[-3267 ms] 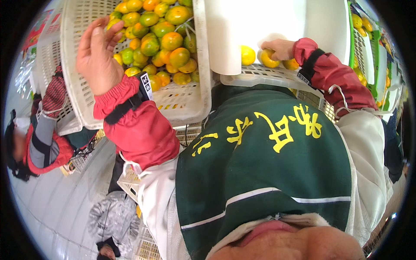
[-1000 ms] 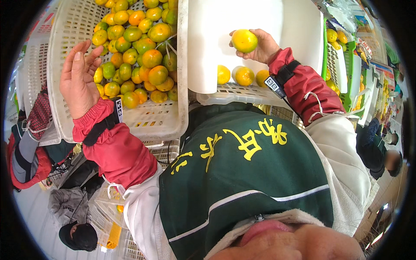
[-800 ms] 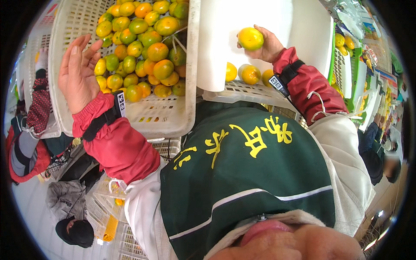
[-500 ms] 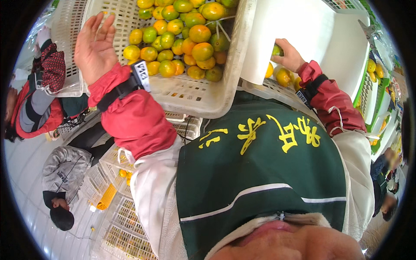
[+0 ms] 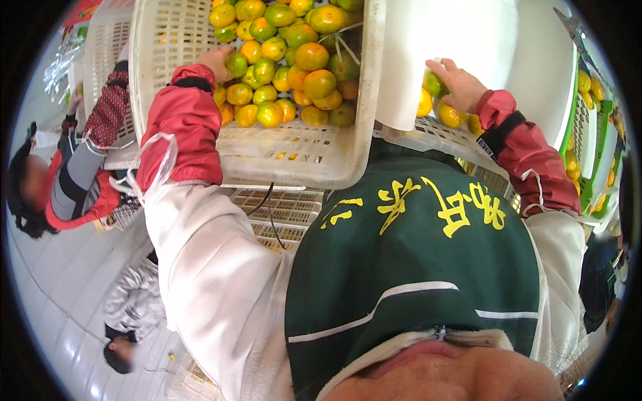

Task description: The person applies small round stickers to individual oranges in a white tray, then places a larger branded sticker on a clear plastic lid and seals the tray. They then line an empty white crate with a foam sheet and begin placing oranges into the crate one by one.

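My left hand (image 5: 215,65) reaches into a white plastic crate of mandarins at its left part, its fingers closed around a green-orange mandarin (image 5: 236,65). Some of those fingertips are hidden behind the fruit and its neighbours. On the right, my right hand (image 5: 465,85) grips another green-orange mandarin (image 5: 435,84) beside a curved white sheet (image 5: 402,63). Just below that hand lie an orange mandarin (image 5: 425,103) and a yellow-orange mandarin (image 5: 452,115). Both forearms wear red sleeve covers with black bands.
The white crate (image 5: 287,160) has a raised rim between my two hands. Further right stand green crates (image 5: 597,170) with more fruit. At the left, a person in dotted sleeves (image 5: 110,107) works close by; another person in grey (image 5: 136,297) is lower down. Stacked crates (image 5: 287,214) sit below.
My left hand has come down and right from the crate's left side, open before, onto a mandarin inside. My right hand stays nearly in place with its mandarin. The view has shifted slightly.
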Demonstrator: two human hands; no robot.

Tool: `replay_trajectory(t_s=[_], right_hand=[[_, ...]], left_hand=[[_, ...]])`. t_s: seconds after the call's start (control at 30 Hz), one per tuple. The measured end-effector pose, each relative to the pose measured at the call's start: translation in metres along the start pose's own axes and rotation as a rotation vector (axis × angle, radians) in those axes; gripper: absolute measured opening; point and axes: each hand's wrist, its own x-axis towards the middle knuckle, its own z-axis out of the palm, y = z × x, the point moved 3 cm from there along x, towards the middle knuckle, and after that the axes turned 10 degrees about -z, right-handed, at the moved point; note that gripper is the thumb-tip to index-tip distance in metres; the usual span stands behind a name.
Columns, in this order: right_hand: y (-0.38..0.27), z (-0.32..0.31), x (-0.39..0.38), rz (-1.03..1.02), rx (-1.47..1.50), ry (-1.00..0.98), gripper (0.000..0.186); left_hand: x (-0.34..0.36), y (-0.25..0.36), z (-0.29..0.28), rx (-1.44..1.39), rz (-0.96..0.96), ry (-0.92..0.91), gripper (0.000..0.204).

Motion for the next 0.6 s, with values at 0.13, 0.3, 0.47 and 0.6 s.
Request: replay_trajectory(t_s=[0.13,0.3,0.47,0.6], right_hand=[[0.022,-0.019,-0.013,0.017,0.111,0.175,0.07],[0.035,-0.038,-0.026,0.041,0.276,0.24,0.052],[0.023,-0.05,-0.026,0.04,0.284,0.313,0.047],[0.02,-0.052,-0.034,-0.001,0.413,0.359,0.045]], left_hand=[[0.024,0.014,0.008,-0.118,-0.029,-0.018,0.055],[0.042,0.065,-0.04,-0.408,-0.004,0.329,0.045],[0.032,0.14,-0.065,-0.02,0.351,0.646,0.05],[0.033,0.157,-0.059,0.283,0.326,0.329,0.065]])
